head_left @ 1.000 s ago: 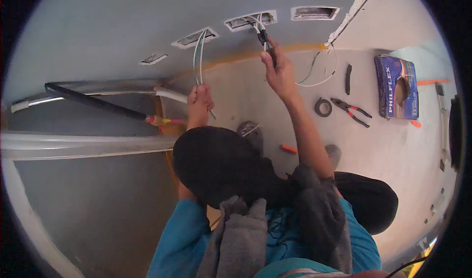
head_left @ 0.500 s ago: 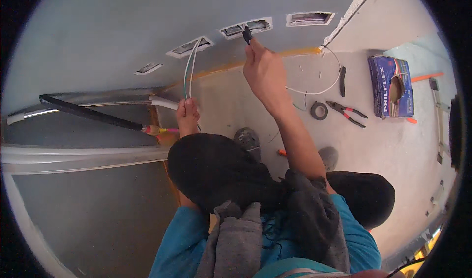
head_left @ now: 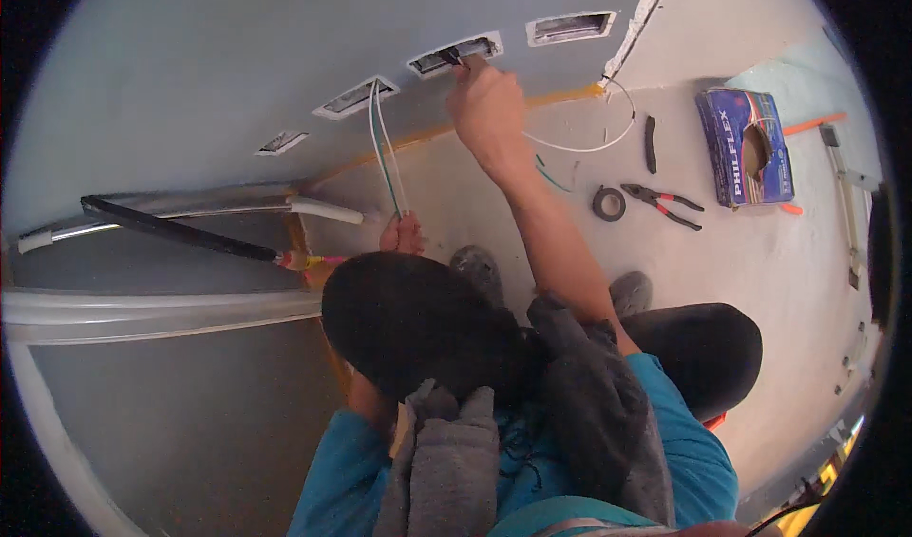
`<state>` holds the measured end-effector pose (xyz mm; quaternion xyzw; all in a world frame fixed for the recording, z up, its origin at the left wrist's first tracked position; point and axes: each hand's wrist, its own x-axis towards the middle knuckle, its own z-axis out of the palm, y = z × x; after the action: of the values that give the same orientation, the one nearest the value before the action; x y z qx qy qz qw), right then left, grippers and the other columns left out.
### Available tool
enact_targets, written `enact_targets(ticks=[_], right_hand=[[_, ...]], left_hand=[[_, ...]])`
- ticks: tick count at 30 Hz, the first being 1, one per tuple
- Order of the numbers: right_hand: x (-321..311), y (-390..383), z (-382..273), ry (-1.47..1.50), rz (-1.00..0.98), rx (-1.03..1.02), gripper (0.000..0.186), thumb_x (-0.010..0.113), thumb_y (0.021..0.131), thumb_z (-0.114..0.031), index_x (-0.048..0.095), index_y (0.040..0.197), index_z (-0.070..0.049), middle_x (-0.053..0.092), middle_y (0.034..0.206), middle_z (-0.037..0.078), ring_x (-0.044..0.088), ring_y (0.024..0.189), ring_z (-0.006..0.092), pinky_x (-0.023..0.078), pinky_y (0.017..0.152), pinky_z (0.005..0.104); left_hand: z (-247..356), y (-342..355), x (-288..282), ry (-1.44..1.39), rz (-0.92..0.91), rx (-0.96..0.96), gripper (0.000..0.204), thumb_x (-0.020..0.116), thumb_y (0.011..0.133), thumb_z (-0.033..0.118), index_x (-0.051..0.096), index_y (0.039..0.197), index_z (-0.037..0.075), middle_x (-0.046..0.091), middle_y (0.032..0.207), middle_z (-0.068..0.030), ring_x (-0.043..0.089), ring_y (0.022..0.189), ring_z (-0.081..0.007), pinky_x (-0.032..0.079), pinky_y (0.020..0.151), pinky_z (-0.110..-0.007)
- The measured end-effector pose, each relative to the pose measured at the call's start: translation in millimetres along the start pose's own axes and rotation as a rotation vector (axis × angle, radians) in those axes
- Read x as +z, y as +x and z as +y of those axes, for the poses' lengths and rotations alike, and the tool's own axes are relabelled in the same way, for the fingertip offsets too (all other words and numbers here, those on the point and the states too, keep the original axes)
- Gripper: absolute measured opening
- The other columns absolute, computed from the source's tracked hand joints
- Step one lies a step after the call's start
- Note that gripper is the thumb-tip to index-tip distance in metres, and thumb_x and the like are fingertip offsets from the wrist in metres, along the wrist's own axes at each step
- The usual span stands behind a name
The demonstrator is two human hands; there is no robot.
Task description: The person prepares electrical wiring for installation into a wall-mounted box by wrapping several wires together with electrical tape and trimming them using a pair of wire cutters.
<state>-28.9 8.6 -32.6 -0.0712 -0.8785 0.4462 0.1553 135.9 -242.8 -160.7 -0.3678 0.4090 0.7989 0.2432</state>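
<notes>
Left hand [head_left: 404, 235]: I see it closed around the white and green wires [head_left: 384, 140], which come out of one wall opening [head_left: 324, 112].
Right hand [head_left: 487, 110]: it is closed on a dark bundle [head_left: 450, 56] at the mouth of the next opening [head_left: 414, 65] to the right; part of this grip is hidden from me.
Floor [head_left: 750, 281]: a black tape roll [head_left: 620, 206] lies just beside the red-and-black pliers [head_left: 658, 198], and the blue box [head_left: 722, 148] is near them.

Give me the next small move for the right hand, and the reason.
Probably ease the black piece a little deeper into the wall opening: the right hand is up at that opening, where the piece shows, while the left hand holds the white and green wires.
</notes>
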Motion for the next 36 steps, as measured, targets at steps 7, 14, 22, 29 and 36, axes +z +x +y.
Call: enact_targets(ticks=[7, 14, 22, 29, 36], right_hand=[[9, -14, 38, 0.329, 0.051, 0.04, 0.037, 0.069, 0.094, -0.02, 0.051, 0.118, 0.002, 0.068, 0.076, 0.023, 0.067, 0.074, 0.0467, 0.051, 0.067, 0.0535], [-70, -26, 27, 0.31, -0.089, -0.239, 0.031, 0.072, 0.092, -0.021, 0.065, 0.119, -0.007, 0.071, 0.095, 0.02, 0.068, 0.092, 0.0365, 0.053, 0.08, 0.0456], [-67, -56, 66, 0.241, -0.953, -0.278, 0.038, 0.062, 0.1, -0.034, 0.069, 0.123, -0.004, 0.074, 0.106, 0.014, 0.069, 0.097, 0.0273, 0.052, 0.089, 0.0384], [-64, -58, 70, 0.463, -1.265, -0.121, 0.043, 0.067, 0.096, -0.029, 0.063, 0.132, -0.006, 0.072, 0.109, 0.012, 0.07, 0.092, 0.0225, 0.054, 0.081, 0.0364], [-69, -53, 71, 0.266, -1.428, 0.029, 0.026, 0.066, 0.091, -0.013, 0.069, 0.114, 0.001, 0.073, 0.088, 0.008, 0.066, 0.07, 0.0133, 0.054, 0.064, 0.03]], left_hand=[[-29, -37, 57, 0.389, -0.006, 0.436, 0.024, 0.052, 0.107, 0.033, 0.055, 0.099, 0.01, 0.054, 0.072, -0.0014, 0.055, 0.06, -0.0153, 0.047, 0.054, -0.034], [-5, -45, 84, 0.551, -0.48, 0.265, 0.034, 0.049, 0.109, 0.034, 0.059, 0.106, 0.002, 0.07, 0.108, -0.0139, 0.067, 0.106, -0.0239, 0.049, 0.101, -0.042], [18, -42, 135, 0.82, -0.508, 0.24, 0.042, 0.051, 0.108, 0.036, 0.067, 0.122, -0.001, 0.069, 0.121, -0.0129, 0.068, 0.107, -0.0215, 0.047, 0.105, -0.039], [10, -25, 111, 0.607, -0.53, 0.241, 0.039, 0.05, 0.108, 0.031, 0.065, 0.124, -0.002, 0.07, 0.116, -0.0117, 0.069, 0.105, -0.0236, 0.051, 0.101, -0.042], [11, -31, 107, 0.54, -0.385, 0.372, 0.034, 0.052, 0.108, 0.025, 0.064, 0.122, -0.003, 0.071, 0.114, -0.0131, 0.068, 0.101, -0.0229, 0.053, 0.098, -0.043]])
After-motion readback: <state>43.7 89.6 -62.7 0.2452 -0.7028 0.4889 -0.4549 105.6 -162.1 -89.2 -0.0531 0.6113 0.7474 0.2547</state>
